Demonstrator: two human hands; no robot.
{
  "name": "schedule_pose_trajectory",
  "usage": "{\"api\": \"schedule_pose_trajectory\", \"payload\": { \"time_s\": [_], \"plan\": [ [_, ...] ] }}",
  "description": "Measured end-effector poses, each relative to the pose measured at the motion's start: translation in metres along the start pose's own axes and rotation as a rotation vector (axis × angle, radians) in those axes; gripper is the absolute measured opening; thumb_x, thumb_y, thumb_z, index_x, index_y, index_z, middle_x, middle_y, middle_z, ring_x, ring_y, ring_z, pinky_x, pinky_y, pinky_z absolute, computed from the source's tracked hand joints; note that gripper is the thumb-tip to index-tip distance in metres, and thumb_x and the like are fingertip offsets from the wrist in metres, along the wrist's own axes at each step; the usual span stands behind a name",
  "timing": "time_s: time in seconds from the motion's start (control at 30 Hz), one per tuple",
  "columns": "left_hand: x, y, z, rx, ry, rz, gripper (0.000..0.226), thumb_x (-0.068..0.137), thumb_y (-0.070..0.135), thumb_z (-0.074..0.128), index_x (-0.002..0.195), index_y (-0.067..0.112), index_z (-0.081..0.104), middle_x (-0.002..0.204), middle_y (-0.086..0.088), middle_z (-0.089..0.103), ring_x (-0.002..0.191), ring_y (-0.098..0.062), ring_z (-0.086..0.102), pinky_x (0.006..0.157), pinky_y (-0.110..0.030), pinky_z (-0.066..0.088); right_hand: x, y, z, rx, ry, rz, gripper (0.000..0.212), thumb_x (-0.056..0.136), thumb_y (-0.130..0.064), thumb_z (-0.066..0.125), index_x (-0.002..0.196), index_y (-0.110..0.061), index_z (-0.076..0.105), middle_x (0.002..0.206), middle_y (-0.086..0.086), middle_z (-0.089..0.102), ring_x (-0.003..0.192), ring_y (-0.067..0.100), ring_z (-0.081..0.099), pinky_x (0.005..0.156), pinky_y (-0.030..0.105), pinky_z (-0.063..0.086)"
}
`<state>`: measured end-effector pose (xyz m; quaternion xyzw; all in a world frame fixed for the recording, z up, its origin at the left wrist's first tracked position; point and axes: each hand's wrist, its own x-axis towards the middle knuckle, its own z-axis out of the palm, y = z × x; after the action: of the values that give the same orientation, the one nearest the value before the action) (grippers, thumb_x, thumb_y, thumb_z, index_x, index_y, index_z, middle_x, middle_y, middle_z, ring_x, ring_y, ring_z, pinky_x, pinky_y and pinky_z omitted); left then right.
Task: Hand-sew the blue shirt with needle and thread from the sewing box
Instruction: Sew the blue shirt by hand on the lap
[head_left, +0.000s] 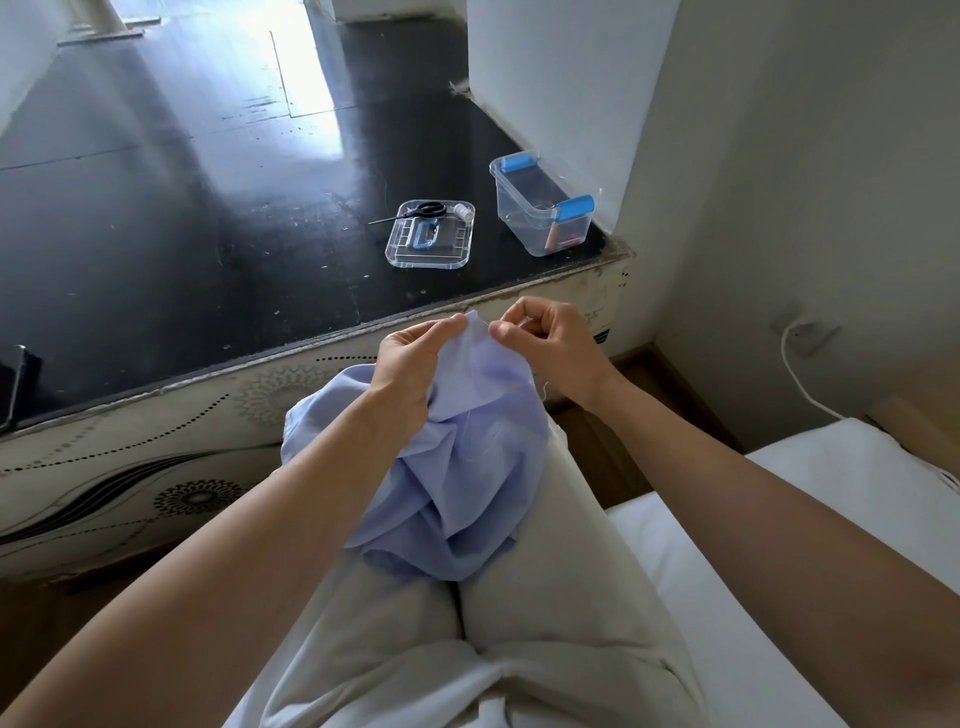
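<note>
Blue shirt (467, 467) bunched on lap, long axis running from thighs up toward table (208, 234) edge, raised edge pointing away. Left hand (410, 364) grips that edge from left; right hand (545, 343) pinches it from right, needle too small to tell. Clear sewing box (540, 213) near table's right corner.

Home bedroom: white mattress (779, 649), wall socket (808, 335).

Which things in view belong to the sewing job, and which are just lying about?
In the job: blue shirt, pinched by left hand and right hand; sewing box; its lid; scissors; thread spool.
Lying about: white cable by the wall; dark object at far left.
</note>
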<state>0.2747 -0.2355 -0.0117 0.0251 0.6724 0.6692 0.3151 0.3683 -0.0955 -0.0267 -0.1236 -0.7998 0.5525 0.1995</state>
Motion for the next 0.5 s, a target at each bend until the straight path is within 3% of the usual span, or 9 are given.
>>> {"api": "schedule_pose_trajectory", "payload": {
  "time_s": [0.13,0.27,0.37,0.5],
  "plan": [
    [-0.005,0.001,0.003,-0.034,-0.02,-0.039,0.023,0.079,0.026,0.079,0.093,0.007,0.075,0.097,-0.02,0.071,0.085,-0.029,0.064,0.08,-0.04,0.054,0.003,0.002,0.012,-0.129,0.089,-0.002,0.028,0.08,-0.049,0.068,0.081,-0.021,0.066,0.076,0.01,0.069,0.071,0.026,0.064,0.065,0.04,0.058],
    [-0.005,0.002,0.002,-0.026,-0.03,-0.046,0.019,0.081,0.027,0.078,0.087,0.009,0.072,0.087,-0.015,0.069,0.082,-0.027,0.062,0.072,-0.036,0.054,0.004,0.006,0.017,-0.148,0.13,-0.025,0.018,0.087,-0.032,0.072,0.082,-0.015,0.069,0.076,0.018,0.068,0.071,0.035,0.062,0.065,0.047,0.057],
    [-0.006,0.002,0.003,-0.036,-0.006,-0.046,0.014,0.079,0.024,0.08,0.074,0.013,0.073,0.079,-0.011,0.069,0.079,-0.026,0.062,0.071,-0.034,0.053,0.003,0.002,0.015,-0.121,0.1,-0.049,0.014,0.088,-0.025,0.071,0.081,-0.013,0.069,0.071,0.021,0.065,0.065,0.038,0.057,0.059,0.04,0.054],
    [-0.006,0.005,0.007,0.015,0.077,-0.068,0.018,0.083,0.027,0.076,0.074,0.014,0.068,0.075,-0.009,0.064,0.077,-0.024,0.059,0.068,-0.032,0.051,0.0,-0.002,0.013,-0.086,-0.071,-0.119,0.007,0.088,-0.022,0.068,0.082,-0.019,0.067,0.071,0.016,0.065,0.064,0.031,0.056,0.057,0.029,0.051]
  ]
}}
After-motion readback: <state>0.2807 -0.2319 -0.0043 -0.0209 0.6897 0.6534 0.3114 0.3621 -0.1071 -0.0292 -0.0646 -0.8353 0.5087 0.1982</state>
